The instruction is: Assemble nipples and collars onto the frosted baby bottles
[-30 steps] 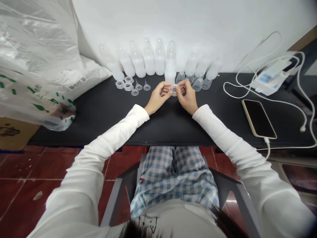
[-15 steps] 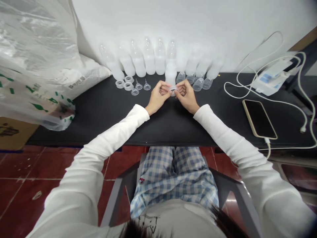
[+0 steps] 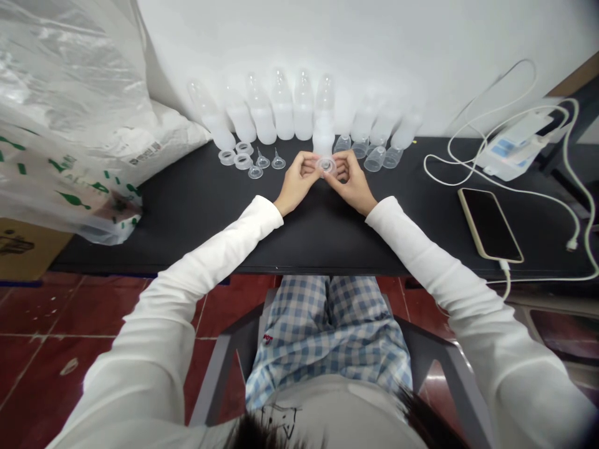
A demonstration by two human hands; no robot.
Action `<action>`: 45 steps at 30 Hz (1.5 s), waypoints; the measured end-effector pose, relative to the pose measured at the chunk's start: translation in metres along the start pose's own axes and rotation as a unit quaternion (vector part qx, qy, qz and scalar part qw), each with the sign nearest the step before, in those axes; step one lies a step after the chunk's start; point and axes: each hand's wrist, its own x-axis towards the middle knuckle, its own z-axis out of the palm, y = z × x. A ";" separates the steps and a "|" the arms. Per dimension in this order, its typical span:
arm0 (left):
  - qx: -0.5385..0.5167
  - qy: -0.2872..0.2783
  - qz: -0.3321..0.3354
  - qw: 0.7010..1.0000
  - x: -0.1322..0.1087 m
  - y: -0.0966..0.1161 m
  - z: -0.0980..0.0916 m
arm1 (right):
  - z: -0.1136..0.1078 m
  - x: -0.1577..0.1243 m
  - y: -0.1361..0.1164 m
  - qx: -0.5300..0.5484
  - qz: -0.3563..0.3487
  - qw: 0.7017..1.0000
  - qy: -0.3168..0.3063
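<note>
My left hand [image 3: 298, 179] and my right hand [image 3: 352, 181] meet above the table, both closed on a translucent bottle collar ring [image 3: 326, 165]. Thumbs and fingers pinch its two sides, and its round face is turned up toward me. Something pale shows inside the ring, perhaps a teat, though too small to be sure. Just behind it stands a white capped baby bottle [image 3: 324, 134]. To the left lie loose collar rings [image 3: 227, 157] and clear teats [image 3: 278, 162]. On the right, several clear bottle caps [image 3: 375, 159] stand near my right hand.
Capped bottles [image 3: 283, 115] line the wall on the left, with uncapped-looking bottles [image 3: 363, 121] on the right. A phone [image 3: 490, 224], white cables [image 3: 468, 163] and a power strip [image 3: 510, 149] lie at right. Plastic bags [image 3: 70, 181] occupy the table's left end.
The collar ring has tilted so that its round face shows more toward me. My right thumb has shifted slightly inward along its lower edge. The bottles and loose parts remain in place.
</note>
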 end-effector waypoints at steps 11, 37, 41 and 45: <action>-0.003 -0.021 -0.012 1.000 -0.002 0.006 0.004 | 0.001 0.002 0.003 0.023 0.024 0.999 0.002; 0.027 -0.002 0.013 1.000 0.000 -0.001 0.000 | 0.003 0.001 -0.002 0.028 0.026 0.999 0.025; 0.066 -0.021 0.028 0.997 -0.004 0.009 0.002 | 0.004 0.000 -0.005 0.027 0.010 0.999 0.046; 0.087 -0.019 0.048 0.995 -0.005 0.013 0.002 | 0.004 -0.001 -0.005 0.032 0.004 0.998 0.045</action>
